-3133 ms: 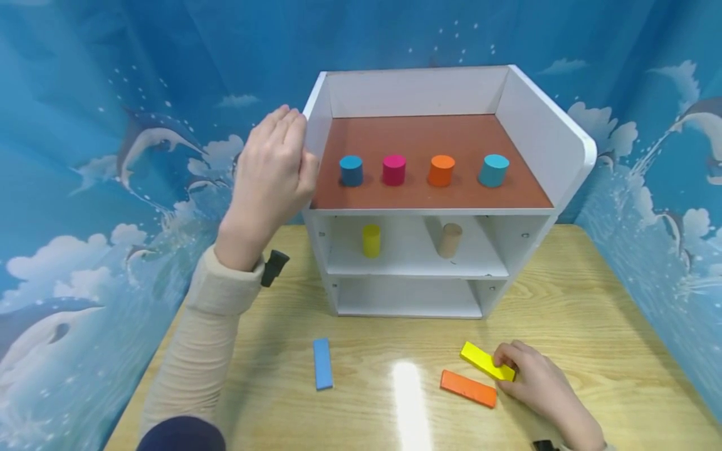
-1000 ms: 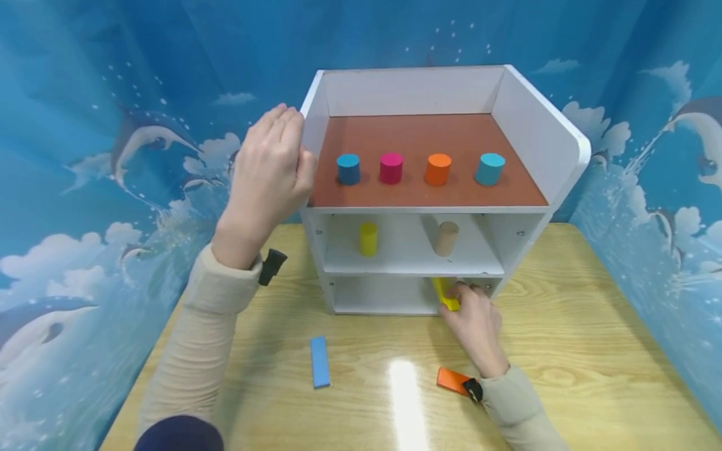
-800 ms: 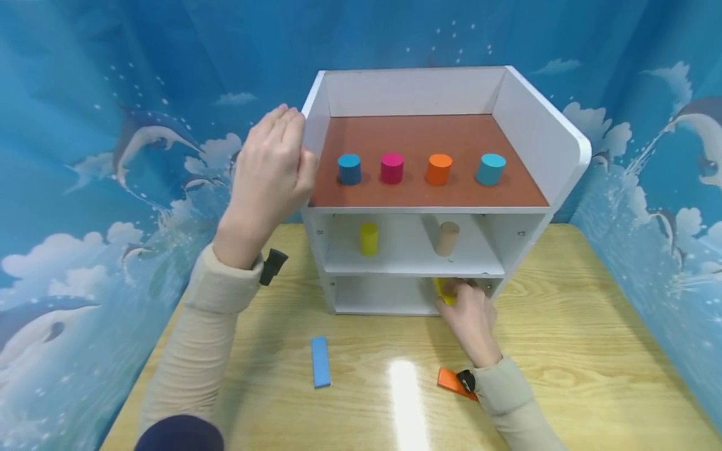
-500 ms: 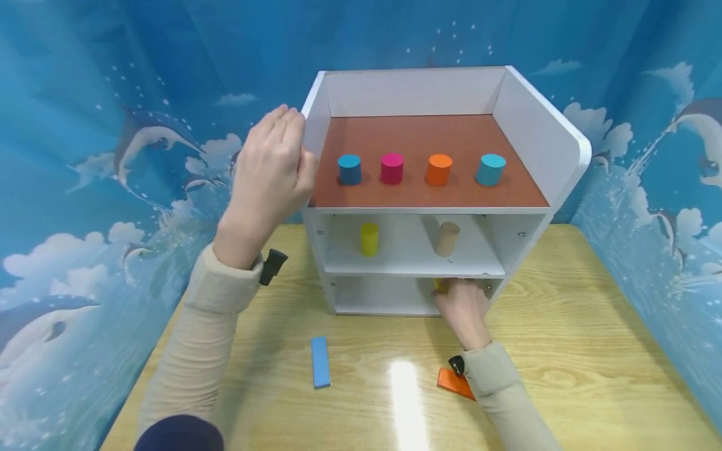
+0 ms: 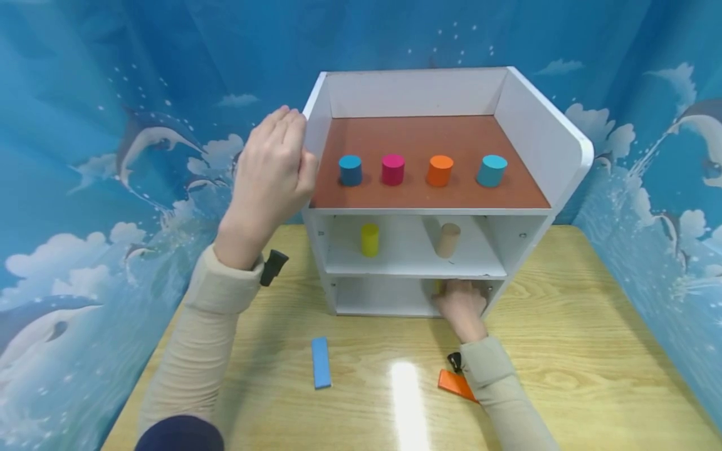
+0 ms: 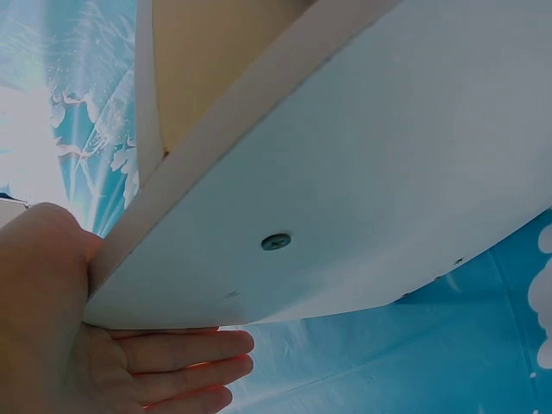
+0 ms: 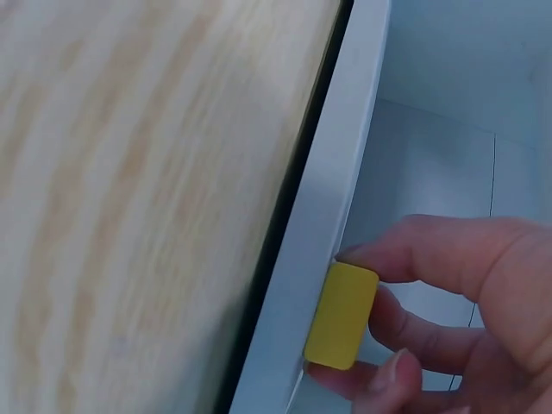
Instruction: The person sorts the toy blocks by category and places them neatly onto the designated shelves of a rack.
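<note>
My right hand [image 5: 462, 304] reaches into the right part of the white shelf's bottom compartment. In the right wrist view its thumb and fingers pinch a yellow rectangular block [image 7: 342, 315], end-on beside the shelf's front edge [image 7: 319, 207]. From the head camera only a sliver of that block shows. My left hand [image 5: 271, 163] rests at the upper left side of the shelf unit [image 5: 417, 212]; the left wrist view has its fingers [image 6: 185, 349] straight along the side panel [image 6: 345, 172]. A blue block [image 5: 321, 363] and an orange block [image 5: 455, 384], partly under the right sleeve, lie on the table.
On the brown top stand dark blue [image 5: 350, 171], magenta [image 5: 393, 170], orange [image 5: 440, 171] and light blue [image 5: 492, 171] cylinders. The middle shelf bears a yellow cylinder [image 5: 370, 240] and a wooden cylinder [image 5: 448, 241]. A blue sea-print curtain [image 5: 169, 50] surrounds the table [image 5: 570, 326].
My right hand has carried the yellow block from the table into the bottom compartment, then pushed deeper, hiding most of the block from the head camera. The left hand has stayed put.
</note>
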Demonstrator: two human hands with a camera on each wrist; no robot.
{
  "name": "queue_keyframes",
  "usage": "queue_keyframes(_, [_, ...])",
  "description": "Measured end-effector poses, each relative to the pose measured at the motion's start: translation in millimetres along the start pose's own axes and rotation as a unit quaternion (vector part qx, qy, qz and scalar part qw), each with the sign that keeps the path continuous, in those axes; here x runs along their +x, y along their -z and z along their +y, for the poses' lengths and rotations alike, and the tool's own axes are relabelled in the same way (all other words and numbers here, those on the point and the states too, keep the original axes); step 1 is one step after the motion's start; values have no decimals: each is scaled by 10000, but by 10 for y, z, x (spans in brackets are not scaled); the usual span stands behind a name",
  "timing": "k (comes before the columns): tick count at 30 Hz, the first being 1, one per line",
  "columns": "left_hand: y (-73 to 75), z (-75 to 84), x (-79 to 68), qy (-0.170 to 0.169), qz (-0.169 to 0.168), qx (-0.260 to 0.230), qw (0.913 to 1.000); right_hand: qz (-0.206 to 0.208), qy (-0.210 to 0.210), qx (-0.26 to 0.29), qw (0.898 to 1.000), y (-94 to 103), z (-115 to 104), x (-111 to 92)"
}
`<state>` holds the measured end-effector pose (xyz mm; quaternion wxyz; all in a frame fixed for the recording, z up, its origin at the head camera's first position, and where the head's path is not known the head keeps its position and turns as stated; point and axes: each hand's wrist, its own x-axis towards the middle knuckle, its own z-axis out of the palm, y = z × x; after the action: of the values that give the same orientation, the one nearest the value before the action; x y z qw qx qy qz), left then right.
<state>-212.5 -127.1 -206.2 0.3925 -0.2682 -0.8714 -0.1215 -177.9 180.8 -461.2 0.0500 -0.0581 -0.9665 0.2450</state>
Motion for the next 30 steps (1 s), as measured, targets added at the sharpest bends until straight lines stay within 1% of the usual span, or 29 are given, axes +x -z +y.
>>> queue_keyframes(13, [-2, -1, 0, 0, 17, -15, 10000, -426, -63, -92, 9990, -20, 1, -7])
queue_keyframes(21, [-8, -6, -2, -43, 64, -66, 9999, -710, -191, -195, 9971, 5, -54, -40])
queue_keyframes(26, [-6, -7, 0, -67, 83, -53, 9999, -775, -118, -356, 9963, 52, -74, -58])
queue_keyframes(30, [-3, -5, 1, -63, 79, -53, 9999, -889, 47, -530, 9946, 151, -100, -94])
